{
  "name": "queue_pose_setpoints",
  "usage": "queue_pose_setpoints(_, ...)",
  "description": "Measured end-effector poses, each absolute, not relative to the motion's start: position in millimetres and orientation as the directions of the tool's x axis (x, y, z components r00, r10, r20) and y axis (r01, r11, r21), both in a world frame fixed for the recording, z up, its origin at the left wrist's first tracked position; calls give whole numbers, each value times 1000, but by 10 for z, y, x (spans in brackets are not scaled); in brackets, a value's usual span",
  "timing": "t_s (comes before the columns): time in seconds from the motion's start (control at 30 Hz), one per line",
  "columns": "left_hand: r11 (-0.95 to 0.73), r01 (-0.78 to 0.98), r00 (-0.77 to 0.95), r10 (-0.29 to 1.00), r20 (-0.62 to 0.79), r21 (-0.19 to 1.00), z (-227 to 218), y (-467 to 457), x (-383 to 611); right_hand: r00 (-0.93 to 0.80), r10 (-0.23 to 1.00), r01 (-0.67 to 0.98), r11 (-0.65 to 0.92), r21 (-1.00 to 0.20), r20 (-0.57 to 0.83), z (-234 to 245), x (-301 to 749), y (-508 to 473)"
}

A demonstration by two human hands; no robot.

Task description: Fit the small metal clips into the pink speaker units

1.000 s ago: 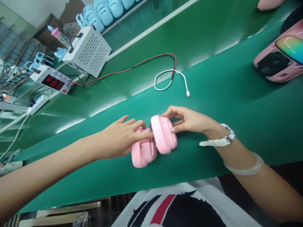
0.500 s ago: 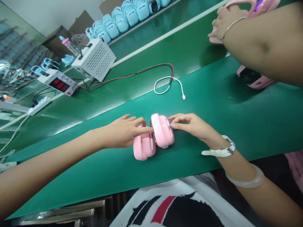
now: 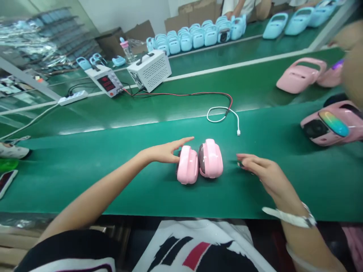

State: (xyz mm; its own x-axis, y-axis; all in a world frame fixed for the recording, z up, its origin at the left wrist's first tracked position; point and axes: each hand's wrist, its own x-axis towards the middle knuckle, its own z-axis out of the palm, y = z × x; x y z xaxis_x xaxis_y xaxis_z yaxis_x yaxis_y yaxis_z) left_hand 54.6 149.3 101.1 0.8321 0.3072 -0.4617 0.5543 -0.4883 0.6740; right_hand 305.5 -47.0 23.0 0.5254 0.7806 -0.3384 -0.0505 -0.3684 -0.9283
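Observation:
Two pink speaker shells stand side by side on the green belt [image 3: 85, 170]: the left shell [image 3: 187, 165] and the right shell [image 3: 211, 158]. My left hand [image 3: 166, 151] rests against the left shell's top with fingers stretched out. My right hand [image 3: 262, 170] hovers open just right of the right shell, not touching it; a white watch is on that wrist.
A white USB cable [image 3: 224, 117] joined to a red-black lead lies behind the shells. A white box [image 3: 149, 70] and a power supply with red digits [image 3: 107, 80] stand at the back left. Pink speakers [image 3: 329, 124] sit at right, blue ones [image 3: 198, 36] in a far row. Another person's blurred arm [image 3: 351, 68] is at the right edge.
My right hand let go of the right shell and drew back to the right. My left fingers straightened. The view swung up and level; the other person's arm withdrew.

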Motion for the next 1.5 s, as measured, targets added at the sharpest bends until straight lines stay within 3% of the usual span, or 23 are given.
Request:
queue_pose_setpoints(0.17, -145, 430, 802, 514, -304, 891, 583, 1336, 489, 763, 584, 149, -576, -804, -277, 191, 3263, -928)
queue_pose_setpoints(0.3, -12, 300, 741, 632, -226, 954, 328, 1176, 477, 832, 514, 151, -571, -807, -209, 218, 3116, -1001)
queue_pose_setpoints(0.47, 14, 198, 718, 678, -155, 980, 269, 994, 413, 833, 543, 166, -437, -884, -111, 208, 2881, -823)
queue_pose_setpoints(0.73, 60, 30, 678, 732, -64, 998, 262, 768, 346, 759, 642, 367, -558, -744, -107, 151, 3125, -634)
queue_pose_setpoints(0.8, 70, 11, 692, 720, -59, 997, 242, 741, 334, 727, 682, 397, -513, -761, -80, 269, 3024, -532)
queue_pose_setpoints(0.87, 79, 7, 716, 695, -60, 997, 217, 731, 327, 639, 766, 355, -366, -860, -62, 388, 2841, -370)
queue_pose_setpoints(0.93, 70, 5, 725, 687, -52, 998, 189, 736, 322, 509, 857, 210, -219, -953, -84, 463, 2657, -189)
queue_pose_setpoints(1.03, 77, -29, 709, 705, -33, 997, 148, 756, 317, 387, 912, 49, -169, -984, -138, 464, 2513, -12)
queue_pose_setpoints(1.5, 178, 28, 716, 683, -143, 984, 117, 811, 267, 547, 837, 42, -62, -997, -29, 180, 2466, 25)
